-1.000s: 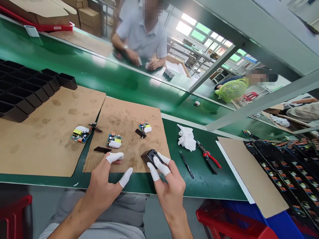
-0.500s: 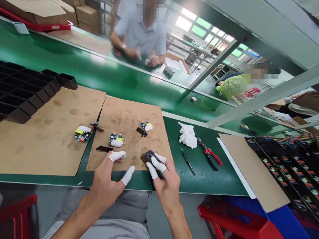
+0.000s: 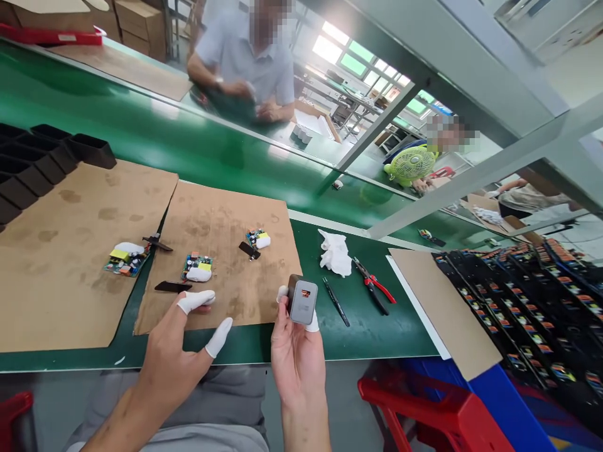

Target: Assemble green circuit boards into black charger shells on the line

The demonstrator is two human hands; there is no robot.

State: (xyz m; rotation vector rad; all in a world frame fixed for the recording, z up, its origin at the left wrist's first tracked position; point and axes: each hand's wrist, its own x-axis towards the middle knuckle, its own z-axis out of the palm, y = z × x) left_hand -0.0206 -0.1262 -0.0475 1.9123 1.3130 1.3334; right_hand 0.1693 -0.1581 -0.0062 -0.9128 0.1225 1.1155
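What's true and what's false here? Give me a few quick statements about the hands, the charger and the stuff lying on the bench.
1. The right hand holds a grey charger block up off the bench. True.
2. The left hand is empty, with its fingers spread. True.
3. Five boards lie on the cardboard. False: only three circuit boards lie on the cardboard sheets.
4. The pliers rest on the cardboard. False: the red-handled pliers lie on the green bench, just right of the white cloth.
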